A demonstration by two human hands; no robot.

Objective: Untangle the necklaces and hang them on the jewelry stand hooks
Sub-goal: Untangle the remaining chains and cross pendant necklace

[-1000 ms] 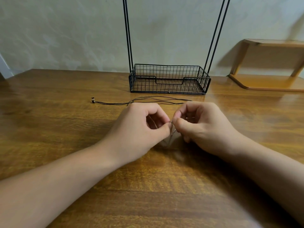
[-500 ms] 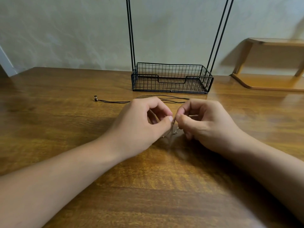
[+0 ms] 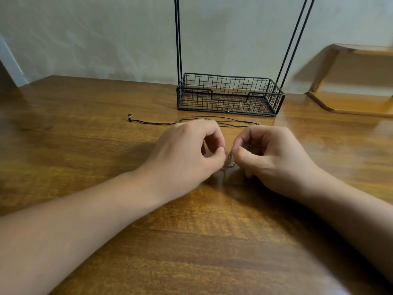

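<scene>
**Desk:** Start at the hands. What have you got?

**Me:** I see my left hand (image 3: pixel 187 154) and my right hand (image 3: pixel 270 158) close together low over the desk (image 3: pixel 85 167), each with thumb and forefinger pinching a small, fine chain necklace (image 3: pixel 229 163) bunched between them. It's blurred, so I can't tell how knotted it is or where the clasp sits.

**Desk:** And the task, how far along?

**Me:** Early, I'd judge. That chain looks to be mid-untangling, and nothing is hung as far as I can see. A black cord necklace (image 3: pixel 191 121) lies stretched out flat on the desk just beyond my knuckles, its little bead end (image 3: pixel 130 117) off to the left. It looks loose already, but it isn't on a hook.

**Desk:** The stand?

**Me:** The jewelry stand (image 3: pixel 229 94) is behind the cord: a black wire basket base with thin uprights rising out of view. The hooks are above the frame, so I can't see them.

**Desk:** Anything in the way?

**Me:** Only the cord lying between my hands and the stand. A wooden shelf (image 3: pixel 350 103) sits far right, well apart.
</scene>
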